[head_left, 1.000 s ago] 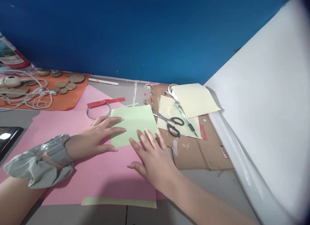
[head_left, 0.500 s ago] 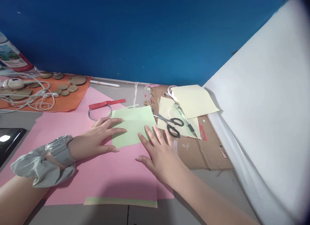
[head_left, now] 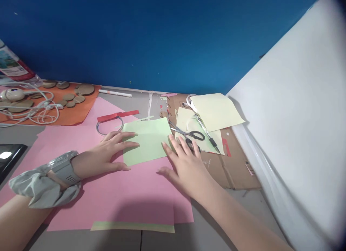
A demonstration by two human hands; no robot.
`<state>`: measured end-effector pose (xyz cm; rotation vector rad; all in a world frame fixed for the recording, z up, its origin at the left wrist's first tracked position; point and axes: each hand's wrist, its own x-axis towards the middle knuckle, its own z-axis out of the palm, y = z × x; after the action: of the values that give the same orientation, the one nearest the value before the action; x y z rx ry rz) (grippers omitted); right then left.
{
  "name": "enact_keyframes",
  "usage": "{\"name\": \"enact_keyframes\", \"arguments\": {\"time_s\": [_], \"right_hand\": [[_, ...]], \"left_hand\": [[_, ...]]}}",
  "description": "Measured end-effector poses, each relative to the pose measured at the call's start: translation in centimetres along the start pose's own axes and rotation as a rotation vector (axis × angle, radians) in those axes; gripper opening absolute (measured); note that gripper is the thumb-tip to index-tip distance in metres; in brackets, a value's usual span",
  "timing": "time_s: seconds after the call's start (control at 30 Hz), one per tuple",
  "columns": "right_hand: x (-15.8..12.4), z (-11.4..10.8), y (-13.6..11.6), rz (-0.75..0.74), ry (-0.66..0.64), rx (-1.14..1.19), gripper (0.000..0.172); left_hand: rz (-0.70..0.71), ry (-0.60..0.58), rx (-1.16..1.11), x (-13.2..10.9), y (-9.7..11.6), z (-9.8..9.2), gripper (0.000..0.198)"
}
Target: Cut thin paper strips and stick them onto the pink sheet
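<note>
While pinning the green paper [head_left: 147, 141] onto the pink sheet [head_left: 113, 197] with the spread left hand [head_left: 108, 153], resting the right hand [head_left: 186, 164] flat and splayed at its right edge, fingertips over the scissors [head_left: 198, 135].

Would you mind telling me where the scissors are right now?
In the head view the scissors lie right of centre on a pale yellow sheet over the cardboard, between the green paper and a pen, with fingertips of the right hand over one handle.

Small sheet [head_left: 147, 141] on large sheet [head_left: 108, 197], between left hand [head_left: 108, 154] and right hand [head_left: 186, 164]; scissors [head_left: 186, 133] just right, on cardboard [head_left: 216, 168].
</note>
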<state>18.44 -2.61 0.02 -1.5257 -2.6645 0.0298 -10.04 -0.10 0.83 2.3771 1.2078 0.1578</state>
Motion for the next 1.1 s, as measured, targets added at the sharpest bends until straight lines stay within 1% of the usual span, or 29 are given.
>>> {"name": "enact_keyframes", "arguments": {"time_s": [0.07,0.13,0.23,0.33,0.43,0.57,0.6,0.63,0.73,0.77,0.9,1.03,1.1], "right_hand": [[0.6,-0.5,0.7,0.049,0.062,0.024,0.059],[1.1,-1.0,1.4,0.134,0.120,0.081,0.044],[1.6,-1.1,1.9,0.249,0.138,0.187,0.027],[1.9,-0.6,2.0,0.302,0.135,0.227,0.023],[2.0,-0.1,2.0,0.307,0.131,0.237,0.019],[2.1,0.0,2.1,0.296,0.127,0.297,0.011],[2.1,0.0,2.1,0.306,0.138,0.295,0.012],[2.1,0.0,2.0,0.319,0.151,0.285,0.015],[2.1,0.0,1.9,0.335,0.176,0.259,0.025],[2.1,0.0,1.8,0.331,0.177,0.267,0.026],[2.0,0.1,1.7,0.323,0.184,0.301,0.026],[2.0,0.3,1.7,0.301,0.194,0.321,0.038],[2.1,0.5,1.8,0.284,0.193,0.359,0.039]], "left_hand": [[-0.005,-0.009,-0.006,0.0,-0.1,0.0,0.055],[0.004,-0.010,-0.012,0.1,-0.3,-0.1,0.056],[0.023,0.006,-0.016,0.1,-0.4,-0.1,0.056],[0.056,0.066,-0.027,0.3,-0.5,0.3,0.052],[0.090,0.154,-0.062,0.4,-0.6,0.8,0.047],[0.101,0.200,-0.105,0.5,-0.6,1.0,0.055],[0.105,0.204,-0.115,0.5,-0.6,1.0,0.055],[0.110,0.200,-0.117,0.5,-0.6,0.9,0.051],[0.114,0.161,-0.078,0.7,-0.7,0.8,0.026],[0.114,0.147,-0.061,0.7,-0.7,0.8,0.023],[0.104,0.146,-0.062,0.8,-0.8,0.8,0.020],[0.105,0.131,-0.061,0.8,-0.6,0.8,0.021],[0.102,0.106,-0.060,0.9,-0.5,0.7,0.022]]}}
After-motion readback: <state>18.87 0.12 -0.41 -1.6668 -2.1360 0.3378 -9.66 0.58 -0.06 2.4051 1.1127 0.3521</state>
